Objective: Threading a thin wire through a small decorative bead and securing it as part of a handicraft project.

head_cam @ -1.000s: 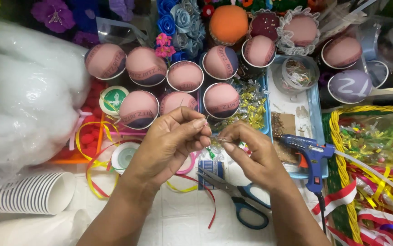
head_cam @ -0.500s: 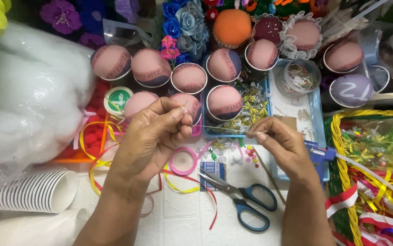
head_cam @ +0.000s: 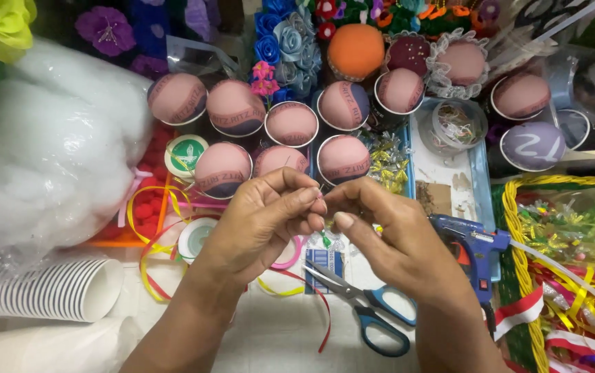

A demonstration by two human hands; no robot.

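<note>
At the centre of the frame the left hand [head_cam: 263,224] and the right hand [head_cam: 387,238] meet, fingertips touching each other. The grip of each hand is pressed together: thumb and forefinger pinch a very thin needle or wire [head_cam: 321,188], of which only a short tip shows above the fingers. What else is between the fingers I cannot tell, it is too small.

Just under the hands, on the white desk [head_cam: 277,338], lie scissors [head_cam: 366,307] with blue handles, the blades a little spread and pointing to the left. Near them are a pink ribbon spool [head_cam: 289,257] and loose red and yellow ribbons [head_cam: 149,266]. To the right of the right hand lies a blue glue gun [head_cam: 473,252], beside a yellow woven basket [head_cam: 518,262] full of ribbons.

Above the hands, in the upper middle, stand many cups with pink padded tops [head_cam: 342,159]; one orange cushion [head_cam: 357,50] is behind them. At the left is a big bag of white stuffing [head_cam: 42,152], and in the lower left a stack of white paper cups [head_cam: 45,290] lies on its side.
</note>
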